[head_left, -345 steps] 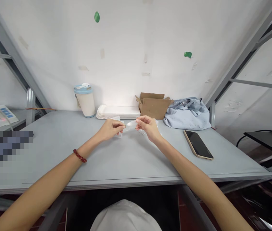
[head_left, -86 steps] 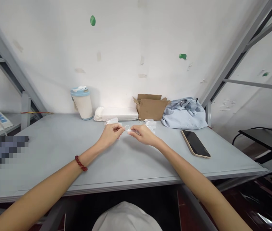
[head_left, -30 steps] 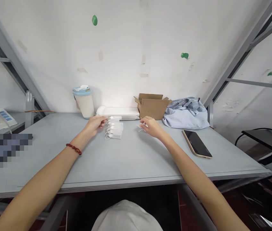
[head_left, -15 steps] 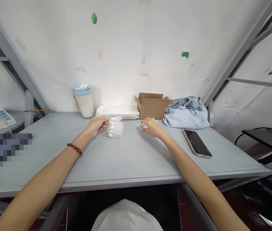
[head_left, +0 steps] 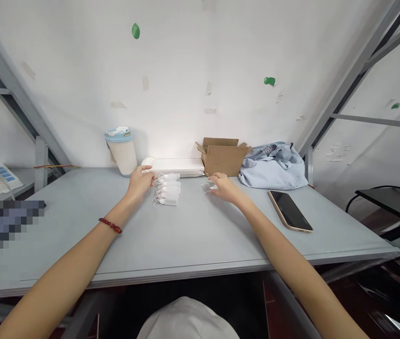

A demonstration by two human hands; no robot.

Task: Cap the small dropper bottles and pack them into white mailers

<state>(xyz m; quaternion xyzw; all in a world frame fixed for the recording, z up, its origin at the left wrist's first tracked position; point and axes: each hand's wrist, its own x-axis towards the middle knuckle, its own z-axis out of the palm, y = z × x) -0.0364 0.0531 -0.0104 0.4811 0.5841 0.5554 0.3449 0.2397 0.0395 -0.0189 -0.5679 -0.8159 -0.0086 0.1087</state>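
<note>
Several small white tags with thin string loops lie in a column on the grey table, loops toward the left. At their upper left is my left hand, fingers apart, close to the loops of the uppermost tag, with nothing visible held. My right hand lies low over a second small group of white stringed tags, partly covering them. Its thumb and fingers are curved but apart around that group.
Behind the tags lie a stack of flat white pieces and an open cardboard box. A lidded cup stands at the back left. Light-blue cloth and a phone are on the right. The grey table ends near me.
My left hand has let go of the uppermost tag's loop, its fingers spreading and shifting slightly left. My right hand has stayed over its tags.
</note>
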